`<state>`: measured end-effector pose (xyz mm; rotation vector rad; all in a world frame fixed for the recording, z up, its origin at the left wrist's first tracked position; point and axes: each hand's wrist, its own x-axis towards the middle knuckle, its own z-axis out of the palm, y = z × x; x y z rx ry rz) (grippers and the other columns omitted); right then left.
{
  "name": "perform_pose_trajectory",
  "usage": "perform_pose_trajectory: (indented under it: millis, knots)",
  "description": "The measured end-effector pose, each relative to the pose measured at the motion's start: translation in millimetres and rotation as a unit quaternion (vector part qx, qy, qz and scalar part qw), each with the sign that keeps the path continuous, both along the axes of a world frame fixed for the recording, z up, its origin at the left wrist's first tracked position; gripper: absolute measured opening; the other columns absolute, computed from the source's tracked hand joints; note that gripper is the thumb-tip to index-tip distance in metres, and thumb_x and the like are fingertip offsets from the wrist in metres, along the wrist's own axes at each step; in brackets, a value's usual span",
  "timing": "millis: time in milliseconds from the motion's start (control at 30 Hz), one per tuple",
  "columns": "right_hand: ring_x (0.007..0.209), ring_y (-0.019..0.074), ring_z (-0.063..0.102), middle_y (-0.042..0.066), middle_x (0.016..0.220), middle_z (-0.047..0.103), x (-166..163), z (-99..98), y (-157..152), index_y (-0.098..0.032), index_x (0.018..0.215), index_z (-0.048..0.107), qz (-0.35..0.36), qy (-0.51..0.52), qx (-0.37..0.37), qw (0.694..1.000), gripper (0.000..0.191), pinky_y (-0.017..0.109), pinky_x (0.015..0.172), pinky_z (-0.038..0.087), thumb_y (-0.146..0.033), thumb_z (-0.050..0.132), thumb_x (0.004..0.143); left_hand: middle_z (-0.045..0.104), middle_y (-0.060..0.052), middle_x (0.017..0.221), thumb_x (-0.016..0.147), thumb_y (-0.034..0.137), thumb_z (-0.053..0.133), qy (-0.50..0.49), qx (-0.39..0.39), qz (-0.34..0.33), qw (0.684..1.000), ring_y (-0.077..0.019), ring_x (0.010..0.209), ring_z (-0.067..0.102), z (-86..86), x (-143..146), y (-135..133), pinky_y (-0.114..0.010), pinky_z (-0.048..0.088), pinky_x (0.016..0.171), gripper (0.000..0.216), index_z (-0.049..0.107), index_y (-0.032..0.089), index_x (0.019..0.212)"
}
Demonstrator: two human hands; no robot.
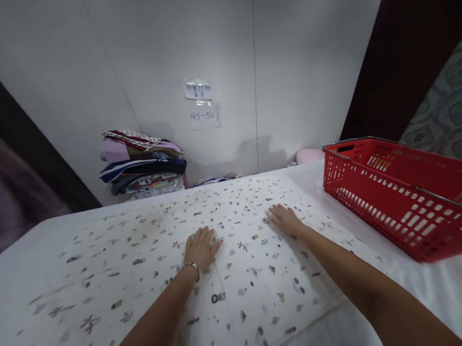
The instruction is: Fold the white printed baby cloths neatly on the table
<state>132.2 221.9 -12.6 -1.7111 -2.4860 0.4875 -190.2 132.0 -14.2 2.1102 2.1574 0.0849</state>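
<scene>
A white cloth with small printed leaves and dots point(114, 267) lies spread flat over a white table point(444, 295). My left hand point(200, 247), with a bracelet at the wrist, rests palm down on the cloth near its middle, fingers stretched out. My right hand point(285, 219) also lies flat on the cloth, a little farther back and to the right, fingers extended. Neither hand holds anything.
A red plastic basket point(381, 198) with metal handles stands on the table's right side. A stack of folded clothes point(142, 161) sits at the back against the white wall, below two paper labels point(201, 103). A pink object point(308, 155) lies behind the table.
</scene>
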Motion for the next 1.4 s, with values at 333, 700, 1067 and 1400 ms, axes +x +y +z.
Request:
perform_pose_trajectory:
  millis: [333,700,1067,1400]
  knots:
    - [0.135,0.0278,0.014,0.008,0.147,0.023,-24.2,-2.6,58.5,-0.026,0.132,0.041,-0.002,-0.023,0.027,0.999,0.053,0.052,0.104,0.012,-0.053,0.023,0.090,0.020,-0.006,0.149,0.084,0.061,0.023,-0.002,0.017,0.022,1.000,-0.0257,0.137,0.014,-6.6,-21.8,49.4,-0.052,0.013,0.107,0.067,0.033,0.024,0.138]
    - [0.133,0.0265,0.018,0.009,0.147,0.025,-57.1,-2.1,100.9,-0.025,0.132,0.040,0.019,-0.022,0.024,0.999,0.056,0.049,0.103,0.014,-0.056,0.027,0.088,0.018,-0.006,0.149,0.082,0.063,0.024,0.009,-0.006,0.056,0.998,-0.0270,0.137,0.013,-11.2,-38.6,96.3,-0.053,0.015,0.106,0.070,0.033,0.023,0.138]
    - [0.135,0.0276,0.008,0.007,0.149,0.015,-74.8,-18.8,148.8,-0.026,0.137,0.032,-0.029,-0.043,0.053,0.997,0.056,0.052,0.104,0.009,-0.055,0.021,0.090,0.014,-0.004,0.150,0.081,0.065,0.021,0.024,0.021,0.089,0.996,-0.0267,0.138,0.011,-16.6,-47.7,125.4,-0.054,0.011,0.107,0.071,0.030,0.026,0.139]
    - [0.137,0.0253,0.004,0.005,0.151,0.009,-70.4,-16.3,167.5,-0.029,0.141,0.023,-0.054,-0.052,0.035,0.997,0.059,0.051,0.105,0.009,-0.057,0.018,0.089,0.013,-0.006,0.151,0.080,0.065,0.021,0.019,0.031,0.130,0.991,-0.0264,0.138,0.010,-17.8,-51.6,130.2,-0.053,0.014,0.107,0.075,0.030,0.021,0.140]
